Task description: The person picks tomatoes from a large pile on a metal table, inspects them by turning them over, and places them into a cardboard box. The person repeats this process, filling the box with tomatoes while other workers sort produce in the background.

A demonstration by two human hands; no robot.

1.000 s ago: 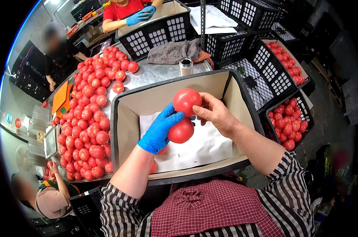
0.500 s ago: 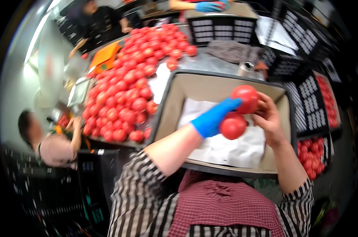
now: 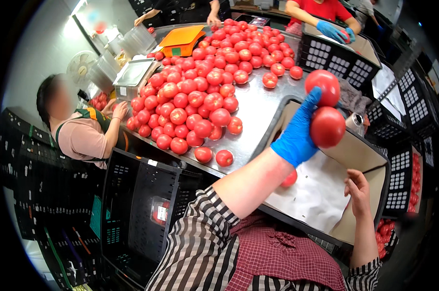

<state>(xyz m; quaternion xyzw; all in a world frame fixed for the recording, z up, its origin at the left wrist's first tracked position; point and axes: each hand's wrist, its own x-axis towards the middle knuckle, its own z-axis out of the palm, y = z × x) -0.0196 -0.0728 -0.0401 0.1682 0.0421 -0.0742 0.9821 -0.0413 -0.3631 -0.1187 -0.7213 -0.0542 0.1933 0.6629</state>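
Note:
My left hand [image 3: 297, 136], in a blue glove, is raised over a black crate [image 3: 385, 194] lined with beige board and white paper. It grips two large red tomatoes, an upper tomato [image 3: 323, 88] and a lower tomato [image 3: 327, 127]. Bare and holding nothing, my right hand [image 3: 358, 194] hovers over the crate's right side with its fingers loosely bent and apart. Inside the crate another tomato [image 3: 289, 178] rests on the paper [image 3: 311, 189], partly hidden by my left forearm.
A big heap of tomatoes [image 3: 195, 97] covers the metal table [image 3: 258, 114] at left. Behind it are an orange scale [image 3: 180, 40] and a grey scale [image 3: 132, 72]. Black crates stand at right and lower left [image 3: 142, 208]. Co-workers stand left and across the table.
My right hand has come away from the tomatoes and dropped lower. My left hand has lifted with both tomatoes. The view has swung left, and a tomato now shows in the crate.

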